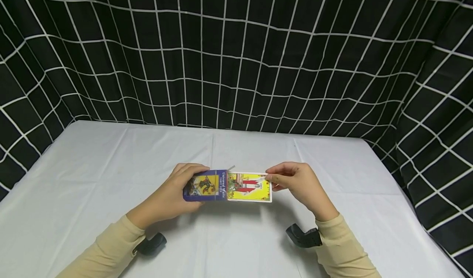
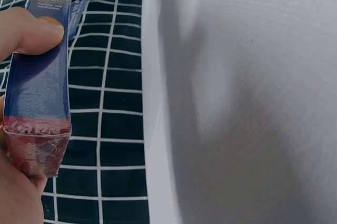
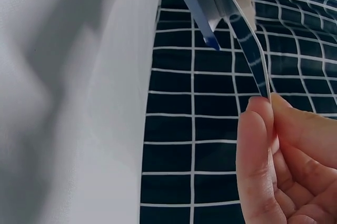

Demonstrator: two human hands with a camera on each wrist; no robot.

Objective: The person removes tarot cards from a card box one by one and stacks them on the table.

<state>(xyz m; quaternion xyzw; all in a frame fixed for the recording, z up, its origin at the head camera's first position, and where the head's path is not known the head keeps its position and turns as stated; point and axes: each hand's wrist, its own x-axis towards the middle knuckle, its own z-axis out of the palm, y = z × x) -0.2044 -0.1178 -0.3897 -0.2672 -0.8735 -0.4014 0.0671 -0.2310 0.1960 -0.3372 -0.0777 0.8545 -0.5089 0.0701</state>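
Note:
My left hand (image 1: 171,194) grips a blue tarot card box (image 1: 204,186) above the table, its printed front turned up. From the box's right end sticks out a yellow tarot card (image 1: 251,189) with a figure in red and white. The right hand (image 1: 304,186) pinches the outer end of this card between thumb and fingers. In the left wrist view, a thumb presses on the box's narrow blue side (image 2: 39,87), under clear wrap at the near end. In the right wrist view, the card looks thin and slightly bent, and an open box flap (image 3: 197,16) stands beside it.
A white cloth (image 1: 236,245) covers the table beneath both hands. Behind it and at both sides hangs a black curtain (image 1: 210,64) with a white grid. Dark wrist mounts (image 1: 151,244) project from both sleeves just above the cloth.

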